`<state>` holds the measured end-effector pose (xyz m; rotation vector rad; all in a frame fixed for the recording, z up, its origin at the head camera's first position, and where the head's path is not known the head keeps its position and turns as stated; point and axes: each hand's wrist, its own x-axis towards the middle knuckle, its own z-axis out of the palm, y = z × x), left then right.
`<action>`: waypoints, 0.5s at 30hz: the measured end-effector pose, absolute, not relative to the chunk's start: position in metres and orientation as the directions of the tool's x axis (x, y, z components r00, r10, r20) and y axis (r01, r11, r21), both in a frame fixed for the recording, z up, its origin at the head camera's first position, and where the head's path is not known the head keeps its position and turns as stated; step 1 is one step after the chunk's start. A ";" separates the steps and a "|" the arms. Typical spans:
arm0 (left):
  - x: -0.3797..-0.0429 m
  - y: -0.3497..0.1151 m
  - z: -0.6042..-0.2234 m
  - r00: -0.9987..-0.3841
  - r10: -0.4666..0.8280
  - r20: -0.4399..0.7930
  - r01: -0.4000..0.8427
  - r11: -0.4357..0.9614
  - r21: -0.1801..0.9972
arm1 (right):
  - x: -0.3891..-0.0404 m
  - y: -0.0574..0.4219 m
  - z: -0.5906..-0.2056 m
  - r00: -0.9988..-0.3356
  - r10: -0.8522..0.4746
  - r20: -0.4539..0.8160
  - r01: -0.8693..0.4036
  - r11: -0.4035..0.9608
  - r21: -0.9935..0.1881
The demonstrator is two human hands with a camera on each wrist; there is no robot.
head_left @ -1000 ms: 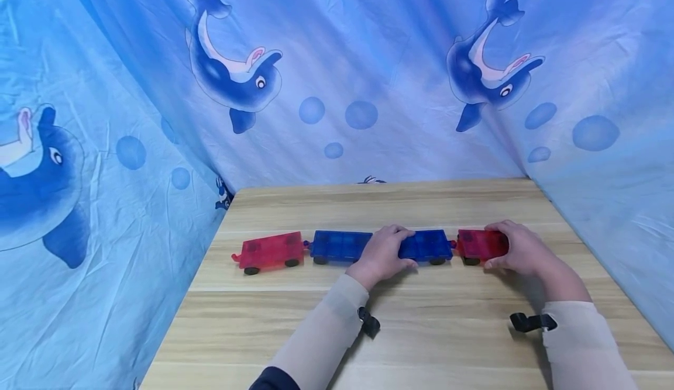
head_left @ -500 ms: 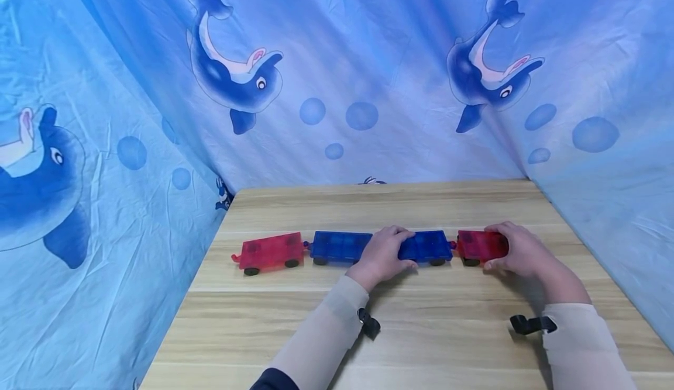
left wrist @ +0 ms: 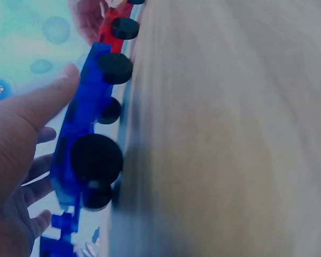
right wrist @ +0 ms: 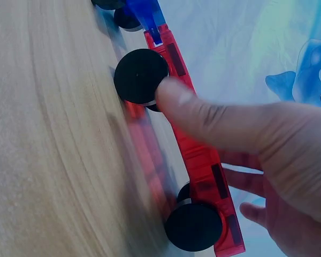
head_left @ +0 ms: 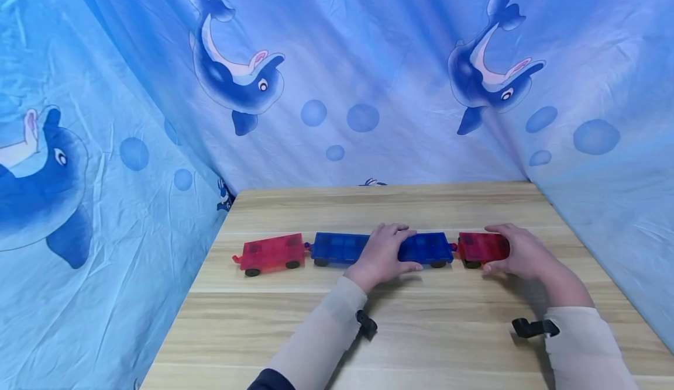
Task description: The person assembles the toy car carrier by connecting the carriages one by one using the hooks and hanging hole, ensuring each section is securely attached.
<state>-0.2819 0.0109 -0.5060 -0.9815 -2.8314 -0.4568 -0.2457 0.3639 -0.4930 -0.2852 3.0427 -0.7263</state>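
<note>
A row of toy train cars stands on wheels across the table: a red car (head_left: 274, 252) at far left, a blue car (head_left: 337, 247), a second blue car (head_left: 429, 247) and a red car (head_left: 476, 247) at far right. Over the second blue car is my left hand (head_left: 381, 255), thumb spread on its near side, fingers beyond it. My right hand (head_left: 526, 255) straddles the right end of the far-right car. In the right wrist view its straight, blurred thumb (right wrist: 203, 112) lies across that car's side; contact is unclear. The left wrist view shows a blue coupling (left wrist: 64, 222) between the blue cars.
The wooden table (head_left: 316, 325) ends at a back edge beyond the cars. Blue cloth (head_left: 411, 156) printed with dolphins hangs behind and on both sides. A black strap (head_left: 365, 323) and another strap (head_left: 534, 327) sit at the wrists.
Both thumbs have moved slightly outward, away from the cars' near sides. The cars stay in place on the table, and the head view has shifted a little.
</note>
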 end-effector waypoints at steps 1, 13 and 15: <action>-0.283 0.008 -0.504 -0.785 0.585 0.203 0.620 0.744 0.251 | -0.246 0.363 -0.493 -0.984 -0.172 0.045 -0.173 0.873 -0.455; -0.304 -0.073 -0.483 -0.757 0.543 0.363 0.647 0.704 0.293 | -0.247 0.356 -0.485 -0.957 -0.104 0.271 -0.232 0.836 -0.497; -0.309 -0.090 -0.480 -0.753 0.521 0.401 0.644 0.709 0.288 | -0.249 0.356 -0.485 -0.939 -0.112 0.325 -0.265 0.838 -0.476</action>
